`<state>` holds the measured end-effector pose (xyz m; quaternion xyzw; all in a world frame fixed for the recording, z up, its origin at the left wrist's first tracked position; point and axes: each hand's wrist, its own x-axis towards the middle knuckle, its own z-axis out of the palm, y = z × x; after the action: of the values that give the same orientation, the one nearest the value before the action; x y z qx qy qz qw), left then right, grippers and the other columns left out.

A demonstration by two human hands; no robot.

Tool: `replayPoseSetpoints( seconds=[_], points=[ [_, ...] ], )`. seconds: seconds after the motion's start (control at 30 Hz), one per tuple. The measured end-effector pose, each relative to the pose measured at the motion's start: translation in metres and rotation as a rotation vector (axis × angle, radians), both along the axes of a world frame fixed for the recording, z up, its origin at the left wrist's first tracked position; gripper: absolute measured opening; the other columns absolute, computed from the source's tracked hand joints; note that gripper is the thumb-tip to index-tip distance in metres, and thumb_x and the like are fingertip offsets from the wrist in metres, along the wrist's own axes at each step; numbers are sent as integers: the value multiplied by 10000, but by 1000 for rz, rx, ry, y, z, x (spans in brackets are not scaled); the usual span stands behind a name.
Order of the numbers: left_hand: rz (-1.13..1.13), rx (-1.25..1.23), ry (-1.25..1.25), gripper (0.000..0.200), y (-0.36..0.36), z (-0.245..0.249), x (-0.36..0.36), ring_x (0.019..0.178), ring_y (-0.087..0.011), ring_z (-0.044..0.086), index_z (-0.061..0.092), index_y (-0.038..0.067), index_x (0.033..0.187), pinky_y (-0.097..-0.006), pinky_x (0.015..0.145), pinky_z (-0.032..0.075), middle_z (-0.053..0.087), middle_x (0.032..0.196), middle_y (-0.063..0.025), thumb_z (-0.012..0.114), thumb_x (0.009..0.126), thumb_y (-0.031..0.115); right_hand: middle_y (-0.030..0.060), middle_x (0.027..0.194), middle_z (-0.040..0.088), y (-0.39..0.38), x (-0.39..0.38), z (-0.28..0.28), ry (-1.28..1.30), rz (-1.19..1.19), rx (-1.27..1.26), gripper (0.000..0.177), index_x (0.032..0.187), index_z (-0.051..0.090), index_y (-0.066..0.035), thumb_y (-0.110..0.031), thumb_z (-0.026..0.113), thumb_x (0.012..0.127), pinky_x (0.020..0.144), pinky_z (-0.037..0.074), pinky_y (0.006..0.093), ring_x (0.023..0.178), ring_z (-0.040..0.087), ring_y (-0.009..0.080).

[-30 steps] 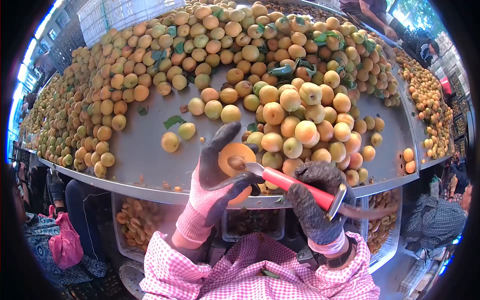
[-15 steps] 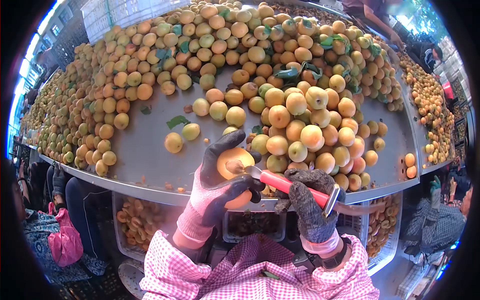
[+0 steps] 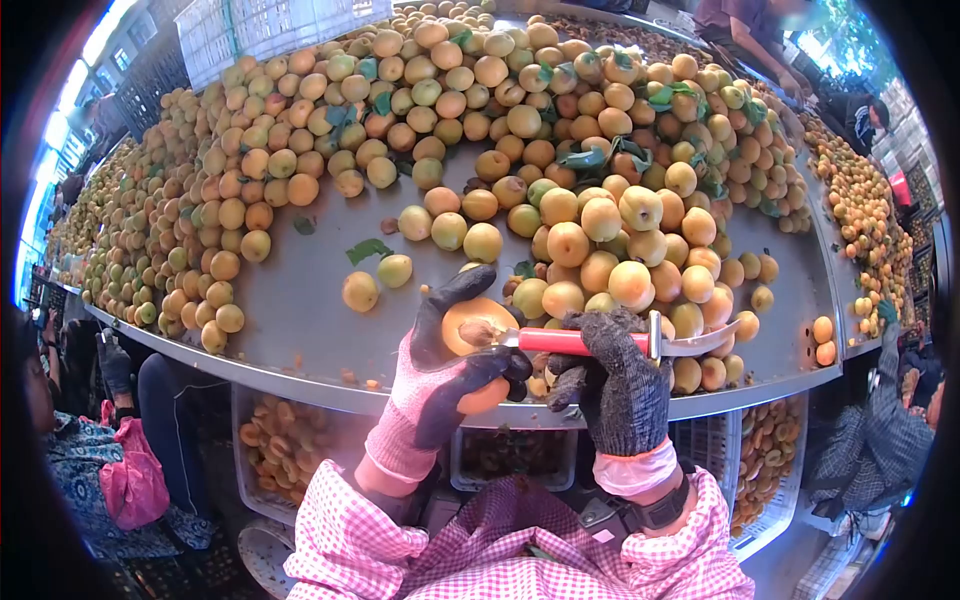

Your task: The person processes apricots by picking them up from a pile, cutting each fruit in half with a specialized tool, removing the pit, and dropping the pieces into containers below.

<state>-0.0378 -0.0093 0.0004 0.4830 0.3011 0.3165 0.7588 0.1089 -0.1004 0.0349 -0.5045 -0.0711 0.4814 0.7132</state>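
Note:
My left hand (image 3: 440, 375), in a pink and black glove, is closed around a halved apricot (image 3: 462, 322). Its cut face points up and the brown pit (image 3: 480, 333) sits in the flesh. Another orange apricot piece (image 3: 484, 397) shows below the fingers. In a dark knit glove, my right hand (image 3: 625, 385) grips a red-handled pitting knife (image 3: 555, 341). The tool's small metal tip meets the pit's edge, while its curved blade (image 3: 700, 343) points right from a metal collar. Whole apricots (image 3: 630, 284) are heaped just beyond both hands.
A metal table (image 3: 310, 330) carries large apricot piles with green leaves. Below its front edge are crates of apricot halves (image 3: 285, 440), (image 3: 765, 450) and a darker bin (image 3: 515, 455). A white crate (image 3: 270, 35) stands at the back. Other people are at both sides and the far right.
My right hand has risen and turned, bringing the knife from a slant to nearly level. Its tip stays at the pit. The left hand keeps the apricot, and the view has shifted slightly.

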Motion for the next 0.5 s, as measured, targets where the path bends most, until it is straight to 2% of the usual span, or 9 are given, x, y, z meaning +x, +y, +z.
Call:
replayPoseSetpoints(
  seconds=[0.07,0.1,0.13,0.2,0.3,0.37,0.4,0.43,0.5],
  points=[
    [-86,-131,-115,743,1,-1,-2,1082,-221,579,402,18,1359,-341,940,458,585,1185,-112,749,765,299,142,744,633,2,-2,-8,141,-2,32,221,968,596,11,-177,634,858,429,472,262,516,602,198],
    [-82,-62,-79,739,-1,-5,-2,1084,-216,579,408,18,1356,-338,940,457,586,1185,-108,748,764,302,147,754,634,1,-4,-10,212,-3,48,222,967,596,10,-181,635,860,438,477,264,529,610,199],
    [-79,6,-42,735,-3,-11,0,1086,-211,579,414,18,1352,-336,939,457,587,1185,-105,747,764,304,132,796,640,-5,-5,-8,58,151,-24,218,979,591,15,-162,647,865,458,486,261,568,624,180],
    [-13,112,-9,730,-6,-15,6,1112,-183,561,422,23,1352,-326,954,443,578,1213,-98,754,762,298,116,806,643,-11,-18,-17,-379,54,90,203,983,596,21,-142,647,874,475,490,259,577,624,163],
    [8,-27,-51,695,-2,-10,4,1064,-178,573,414,22,1371,-341,911,490,570,1194,-104,747,771,138,91,843,650,-11,-16,-17,-833,92,110,166,975,619,15,-95,673,862,536,499,248,618,630,145],
    [-12,89,51,633,2,-3,1,1065,-173,571,436,23,1357,-327,904,487,576,1174,-108,698,787,105,91,846,650,-10,-17,-15,-975,126,111,164,960,625,12,-82,691,843,567,506,252,649,639,157],
    [-22,146,102,604,5,0,0,1066,-171,569,447,23,1350,-320,900,485,579,1165,-110,673,794,89,105,862,653,-7,-11,-25,-1231,108,265,186,964,620,9,-76,704,822,628,517,298,726,654,198],
    [-33,203,150,576,5,3,-1,1066,-169,568,457,24,1343,-313,896,484,581,1155,-112,649,802,73,114,875,650,-6,-9,-23,-1329,161,226,211,978,625,-8,-73,713,798,663,518,316,770,656,223],
    [-42,55,156,550,5,4,-3,943,-152,613,469,11,1323,-288,809,509,605,1099,-115,642,807,90,133,900,643,-4,-7,-18,-1526,271,145,274,1007,637,-42,-67,729,751,735,520,353,857,658,273]
  ],
)
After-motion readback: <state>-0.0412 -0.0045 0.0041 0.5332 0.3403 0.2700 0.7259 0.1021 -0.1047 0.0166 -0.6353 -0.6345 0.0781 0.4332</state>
